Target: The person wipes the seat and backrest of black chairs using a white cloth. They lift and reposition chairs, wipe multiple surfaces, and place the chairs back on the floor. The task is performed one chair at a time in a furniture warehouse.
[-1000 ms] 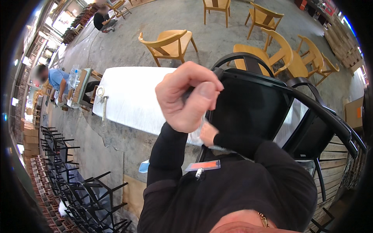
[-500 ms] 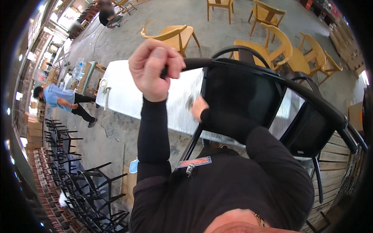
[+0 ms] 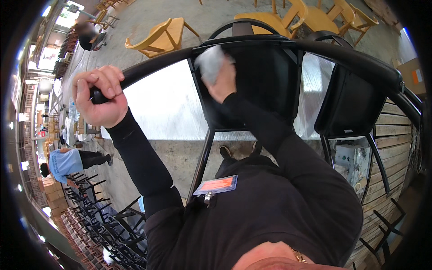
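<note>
Left grip (image 3: 100, 96) is clenching the black chair's curved rail (image 3: 148, 68), now raised higher, while right grip (image 3: 221, 78), moved up, is pressing a cloth (image 3: 210, 62) against the backrest (image 3: 265, 81).

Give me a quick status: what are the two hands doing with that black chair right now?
Left hand gripped around the black chair arm rail end. Right hand pressing a pale cloth against the chair back. Second black chair close on the right; nothing blocking.

Orange-red rectangular badge (image 3: 216, 184) clipped on black shirt chest. Brown cardboard box (image 3: 411, 74) with orange label far right. Stacked cardboard boxes (image 3: 50, 194) at left edge.
</note>
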